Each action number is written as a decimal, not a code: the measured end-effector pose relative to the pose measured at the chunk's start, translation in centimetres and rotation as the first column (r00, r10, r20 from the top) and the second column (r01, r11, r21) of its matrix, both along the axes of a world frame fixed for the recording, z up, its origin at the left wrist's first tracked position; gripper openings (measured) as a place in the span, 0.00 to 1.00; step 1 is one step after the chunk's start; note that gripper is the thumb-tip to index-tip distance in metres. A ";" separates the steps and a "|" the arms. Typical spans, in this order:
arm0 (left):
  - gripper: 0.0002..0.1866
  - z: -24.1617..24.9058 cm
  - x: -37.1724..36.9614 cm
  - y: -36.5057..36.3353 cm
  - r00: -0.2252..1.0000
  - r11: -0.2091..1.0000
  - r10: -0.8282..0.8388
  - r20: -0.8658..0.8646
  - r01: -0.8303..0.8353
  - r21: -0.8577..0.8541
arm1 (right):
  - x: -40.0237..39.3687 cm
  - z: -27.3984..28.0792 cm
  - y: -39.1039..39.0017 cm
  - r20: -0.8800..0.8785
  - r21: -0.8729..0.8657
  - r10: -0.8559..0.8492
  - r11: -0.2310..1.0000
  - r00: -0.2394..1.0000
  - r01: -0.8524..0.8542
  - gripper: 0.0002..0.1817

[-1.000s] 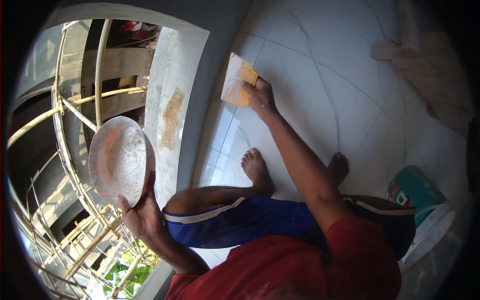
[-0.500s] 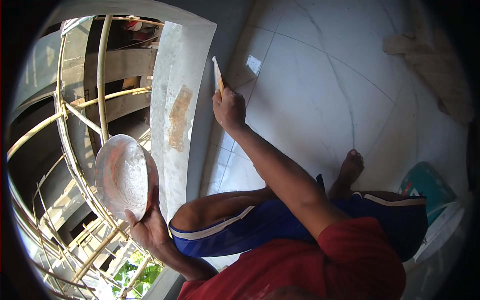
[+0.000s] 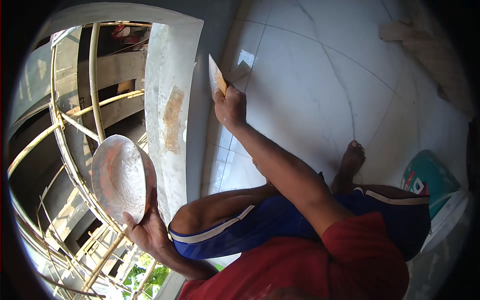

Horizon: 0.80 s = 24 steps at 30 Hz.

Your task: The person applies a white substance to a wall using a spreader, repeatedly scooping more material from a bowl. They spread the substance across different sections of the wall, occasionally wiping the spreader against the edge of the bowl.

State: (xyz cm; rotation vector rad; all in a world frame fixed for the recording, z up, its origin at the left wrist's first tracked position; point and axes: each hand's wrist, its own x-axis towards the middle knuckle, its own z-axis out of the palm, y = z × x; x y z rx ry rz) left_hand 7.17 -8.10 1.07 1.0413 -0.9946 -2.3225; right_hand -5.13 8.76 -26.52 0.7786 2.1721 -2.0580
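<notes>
From where I stand, the person sits low over the marble-patterned tile floor [image 3: 300,100], both hands full. The left hand [image 3: 147,230] cups a bowl [image 3: 101,167] from below, thumb up at the rim, and white paste [image 3: 129,182] coats much of its reddish inside. The bowl is out by the window opening, with bamboo scaffolding [image 3: 94,80] beyond it. The right hand [image 3: 231,106] is closed around a flat yellow spreader [image 3: 218,80] — white paste smeared over its face — and holds it tilted, tip upward, right by the grey wall [image 3: 201,105]. I can't tell whether the edge touches. A brown patch [image 3: 173,120] marks the pale window reveal [image 3: 167,60]; a teal bucket [image 3: 425,175] is near the person's right knee.
</notes>
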 end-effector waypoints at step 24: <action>0.35 0.2 0.3 0.3 1.000 0.997 -0.029 0.010 0.030 -0.068 | 0.2 1.4 -1.3 -0.189 0.107 0.123 0.989 0.974 -0.104 0.21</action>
